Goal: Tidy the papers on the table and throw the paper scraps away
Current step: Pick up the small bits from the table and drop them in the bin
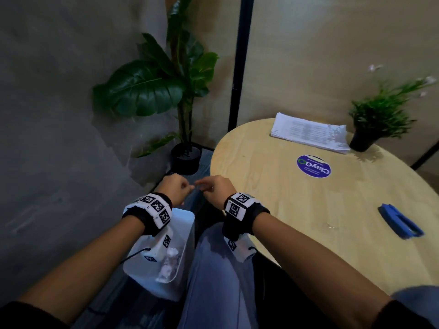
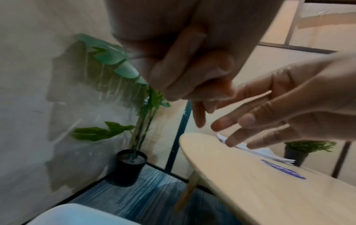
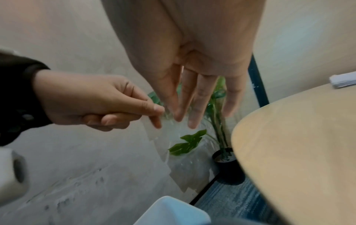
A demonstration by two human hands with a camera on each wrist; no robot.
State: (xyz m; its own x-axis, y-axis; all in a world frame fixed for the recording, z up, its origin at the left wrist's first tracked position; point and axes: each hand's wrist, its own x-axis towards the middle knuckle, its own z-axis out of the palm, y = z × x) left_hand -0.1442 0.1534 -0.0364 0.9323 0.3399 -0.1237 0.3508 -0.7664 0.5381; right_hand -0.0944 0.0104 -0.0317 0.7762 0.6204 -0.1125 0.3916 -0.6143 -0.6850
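Empty left hand (image 1: 177, 187) grip, right hand (image 1: 217, 189) spread, scraps (image 1: 169, 260) in bin (image 1: 183, 224) below

Papers (image 1: 308, 132): I saw one squared white stack, flat at the table's (image 1: 297, 210) far edge.
Scraps (image 1: 169, 262): crumpled white, inside my white bin (image 1: 183, 224).

A tall leafy plant (image 1: 164, 91) stands upper centre; a small potted plant (image 1: 377, 119) and a blue object (image 1: 399, 220) sit right.
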